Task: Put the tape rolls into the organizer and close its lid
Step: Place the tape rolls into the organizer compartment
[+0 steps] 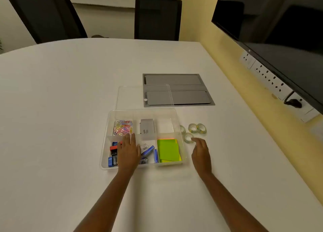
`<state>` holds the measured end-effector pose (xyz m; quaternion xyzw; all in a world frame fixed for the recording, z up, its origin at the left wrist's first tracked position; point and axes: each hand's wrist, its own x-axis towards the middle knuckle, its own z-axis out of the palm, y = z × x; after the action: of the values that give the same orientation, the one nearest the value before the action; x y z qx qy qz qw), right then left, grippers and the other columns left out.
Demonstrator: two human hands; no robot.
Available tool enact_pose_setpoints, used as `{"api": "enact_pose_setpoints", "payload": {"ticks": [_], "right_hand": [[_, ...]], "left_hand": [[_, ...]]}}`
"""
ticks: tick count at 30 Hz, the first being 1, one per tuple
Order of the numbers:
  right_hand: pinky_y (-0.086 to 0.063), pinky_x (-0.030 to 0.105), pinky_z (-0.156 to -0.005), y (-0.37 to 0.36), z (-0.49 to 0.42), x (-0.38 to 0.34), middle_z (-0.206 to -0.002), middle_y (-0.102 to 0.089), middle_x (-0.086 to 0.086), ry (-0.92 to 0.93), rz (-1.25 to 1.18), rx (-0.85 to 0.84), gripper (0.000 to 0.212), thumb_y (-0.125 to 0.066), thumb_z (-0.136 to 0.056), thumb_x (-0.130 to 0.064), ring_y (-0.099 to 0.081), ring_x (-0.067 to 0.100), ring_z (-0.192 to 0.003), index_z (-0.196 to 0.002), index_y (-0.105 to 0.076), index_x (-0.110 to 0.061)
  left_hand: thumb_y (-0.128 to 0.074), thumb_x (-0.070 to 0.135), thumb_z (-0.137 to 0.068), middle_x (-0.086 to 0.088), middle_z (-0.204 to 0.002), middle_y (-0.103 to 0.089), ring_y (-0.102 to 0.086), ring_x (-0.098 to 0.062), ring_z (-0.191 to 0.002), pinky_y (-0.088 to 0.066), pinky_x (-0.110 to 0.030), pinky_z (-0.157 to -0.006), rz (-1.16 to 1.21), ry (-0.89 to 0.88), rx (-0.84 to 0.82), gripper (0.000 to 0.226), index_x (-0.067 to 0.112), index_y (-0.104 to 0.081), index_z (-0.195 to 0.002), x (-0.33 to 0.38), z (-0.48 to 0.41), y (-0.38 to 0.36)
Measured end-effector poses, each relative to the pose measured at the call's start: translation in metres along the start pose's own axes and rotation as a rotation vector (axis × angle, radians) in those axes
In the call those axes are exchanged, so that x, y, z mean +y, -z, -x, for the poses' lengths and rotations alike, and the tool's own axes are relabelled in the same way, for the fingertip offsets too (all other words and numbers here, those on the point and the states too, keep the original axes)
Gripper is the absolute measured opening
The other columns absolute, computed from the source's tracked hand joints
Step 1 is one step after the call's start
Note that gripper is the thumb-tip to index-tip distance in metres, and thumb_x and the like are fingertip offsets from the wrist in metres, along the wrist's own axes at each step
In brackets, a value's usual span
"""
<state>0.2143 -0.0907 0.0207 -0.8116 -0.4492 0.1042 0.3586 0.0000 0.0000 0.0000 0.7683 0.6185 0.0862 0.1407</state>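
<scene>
Just right of the frame's centre, four clear tape rolls (193,132) are seen lying flat on the white table (70,92), bunched just beside the right wall of the transparent organizer (180,120); none is yet inside it. The nearest roll (187,137) lies just up and left of the right hand (201,151), whose fingers (196,140) are loosely curled and parted, empty, almost at the roll's rim; contact cannot be confirmed. The right hand is judged the nearer one by far. The left hand (129,149) is held flat with fingers together over the organizer's lower-left compartments, gripping nothing. An empty compartment (165,126) is seen at the organizer's upper right, the side closest to the rolls, so a short leftward carry is probably all that is called for. The clear lid (143,96) lies detached above the organizer, partly over a grey hatch (188,90) set in the table. Print on a grey box (147,128) in the organizer is too small to be read.
</scene>
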Motion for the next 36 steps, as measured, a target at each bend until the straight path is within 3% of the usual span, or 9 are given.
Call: {"api": "enact_pose_setpoints", "payload": {"ticks": [4, 9, 13, 17, 20, 23, 29, 33, 36], "right_hand": [[-0.040, 0.038, -0.103, -0.004, -0.031, 0.017, -0.149, -0.031, 0.013, -0.018, 0.260, -0.297, 0.040, -0.039, -0.096, -0.003, -0.042, 0.030, -0.131, -0.136, -0.039, -0.007], [-0.041, 0.038, -0.103, -0.017, -0.050, 0.029, -0.152, -0.021, 0.014, 0.003, 0.453, -0.465, 0.042, -0.045, -0.096, -0.018, -0.039, 0.030, -0.131, -0.136, -0.036, -0.012], [-0.047, 0.038, -0.095, -0.023, -0.054, 0.036, -0.136, -0.042, 0.014, 0.047, 0.516, -0.375, 0.031, -0.051, -0.093, -0.016, -0.046, 0.029, -0.120, -0.123, -0.049, -0.008], [-0.048, 0.044, -0.089, -0.026, -0.058, 0.021, -0.127, -0.047, 0.023, -0.122, 0.139, -0.209, 0.021, -0.054, -0.091, -0.006, -0.053, 0.039, -0.111, -0.110, -0.057, 0.002], [-0.049, 0.046, -0.085, -0.031, -0.058, -0.004, -0.124, -0.050, 0.023, -0.020, -0.045, -0.058, 0.016, -0.057, -0.088, -0.002, -0.054, 0.040, -0.108, -0.102, -0.057, 0.004], [-0.050, 0.047, -0.087, -0.043, -0.058, -0.027, -0.121, -0.055, 0.018, 0.169, 0.024, -0.087, 0.015, -0.059, -0.087, -0.004, -0.055, 0.037, -0.108, -0.101, -0.059, 0.000], [-0.031, 0.040, -0.101, -0.068, -0.058, -0.033, -0.132, -0.053, 0.005, 0.362, 0.339, -0.279, 0.025, -0.048, -0.093, -0.021, -0.045, 0.022, -0.124, -0.116, -0.056, -0.014], [-0.039, 0.041, -0.097, -0.055, -0.068, -0.026, -0.129, -0.056, 0.007, 0.368, 0.244, -0.177, 0.024, -0.049, -0.092, -0.015, -0.049, 0.024, -0.122, -0.114, -0.059, -0.013], [-0.045, 0.044, -0.093, -0.037, -0.085, -0.004, -0.124, -0.059, 0.014, 0.226, 0.192, -0.076, 0.027, -0.049, -0.089, -0.002, -0.053, 0.030, -0.117, -0.114, -0.058, -0.005]], "left_hand": [[-0.025, 0.034, -0.097, -0.014, -0.156, -0.013, -0.012, -0.029, -0.145, -0.013, -0.045, -0.118, -0.066, 0.004, -0.030, 0.055, 0.010, -0.008, -0.144, 0.001, -0.013, -0.007], [-0.023, 0.035, -0.098, -0.014, -0.157, -0.006, -0.005, -0.028, -0.145, -0.008, -0.045, -0.119, -0.087, -0.005, -0.070, 0.057, 0.010, -0.003, -0.145, 0.002, -0.021, -0.014], [-0.022, 0.035, -0.098, -0.014, -0.157, -0.003, -0.002, -0.029, -0.145, -0.005, -0.044, -0.119, -0.084, -0.002, -0.078, 0.057, 0.010, -0.001, -0.145, 0.002, -0.022, -0.016], [-0.023, 0.034, -0.098, -0.014, -0.157, -0.002, 0.000, -0.029, -0.145, -0.002, -0.042, -0.119, -0.052, -0.004, -0.067, 0.057, 0.010, 0.000, -0.145, -0.001, -0.022, -0.019], [-0.025, 0.033, -0.098, -0.015, -0.157, -0.002, 0.000, -0.030, -0.145, -0.001, -0.041, -0.119, -0.022, -0.010, -0.055, 0.057, 0.010, -0.002, -0.145, -0.002, -0.023, -0.021], [-0.027, 0.032, -0.098, -0.015, -0.157, -0.004, -0.002, -0.030, -0.145, -0.002, -0.041, -0.119, 0.004, -0.011, -0.047, 0.056, 0.011, -0.004, -0.145, -0.003, -0.022, -0.021], [-0.029, 0.029, -0.097, -0.014, -0.156, -0.009, -0.005, -0.029, -0.145, -0.006, -0.042, -0.119, 0.055, 0.000, -0.032, 0.054, 0.011, -0.009, -0.145, -0.002, -0.022, -0.021], [-0.030, 0.029, -0.097, -0.013, -0.156, -0.011, -0.006, -0.029, -0.145, -0.007, -0.041, -0.119, 0.067, 0.001, -0.026, 0.054, 0.011, -0.011, -0.144, -0.004, -0.023, -0.022], [-0.029, 0.030, -0.097, -0.012, -0.157, -0.010, -0.005, -0.028, -0.146, -0.006, -0.041, -0.119, 0.072, 0.005, -0.035, 0.054, 0.012, -0.010, -0.145, -0.005, -0.024, -0.024]]}}
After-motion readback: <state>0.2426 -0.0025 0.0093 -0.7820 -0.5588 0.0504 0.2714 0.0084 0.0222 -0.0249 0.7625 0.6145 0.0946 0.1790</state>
